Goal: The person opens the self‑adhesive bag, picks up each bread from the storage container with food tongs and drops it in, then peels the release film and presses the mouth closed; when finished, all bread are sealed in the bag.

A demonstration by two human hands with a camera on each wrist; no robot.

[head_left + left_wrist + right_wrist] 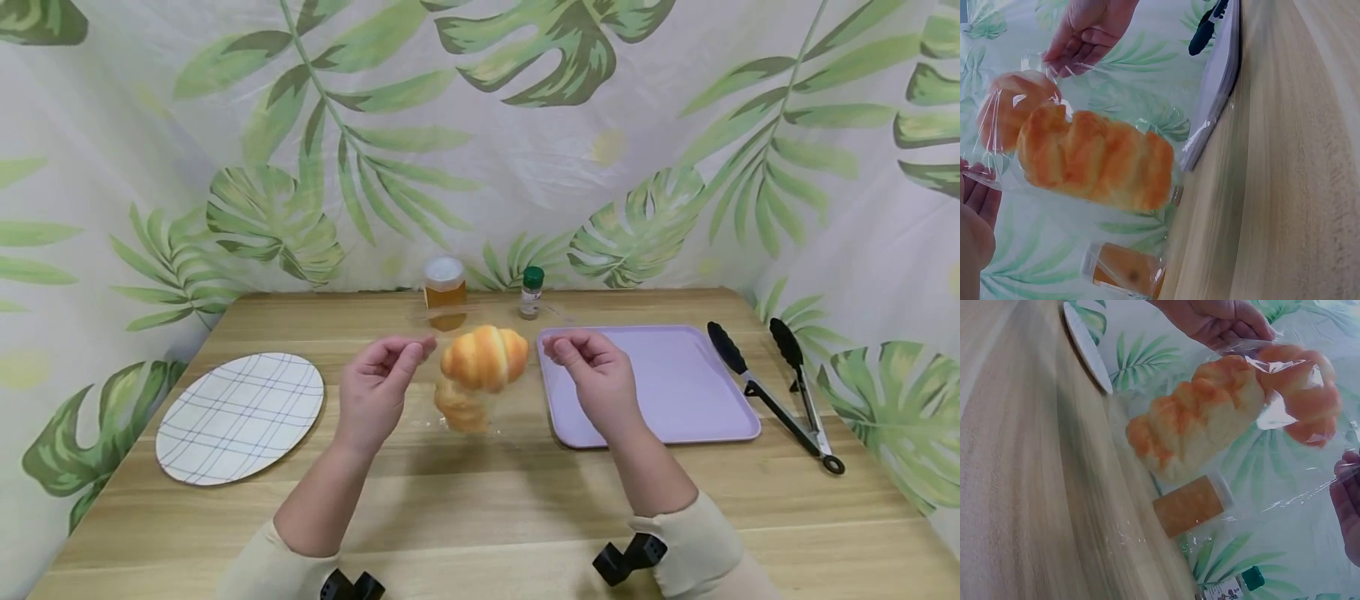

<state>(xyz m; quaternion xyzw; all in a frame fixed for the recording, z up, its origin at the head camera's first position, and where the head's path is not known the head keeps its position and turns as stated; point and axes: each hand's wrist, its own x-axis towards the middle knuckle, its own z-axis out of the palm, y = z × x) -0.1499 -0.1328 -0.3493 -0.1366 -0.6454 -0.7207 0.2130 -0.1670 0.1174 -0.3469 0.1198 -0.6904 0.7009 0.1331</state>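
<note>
Both hands hold up a clear plastic bag (1275, 414), which hangs between them above the table. My left hand (375, 383) pinches one upper corner and my right hand (596, 375) pinches the other, thumbs against fingers. Two golden-brown breads are inside. A croissant-like bread roll (485, 358) sits higher, near the bag's top edge; a longer, ridged bread (1097, 159) lies lower in it. In the head view the upper roll partly hides the lower one.
A white checked oval plate (240, 417) lies at left. On the right are a lilac tray (660, 383) and black-tipped metal tongs (780, 408). An amber jar with a pale lid (445, 287) and a small green-capped spice bottle (531, 293) stand at the back, near a leaf-print curtain (525, 167).
</note>
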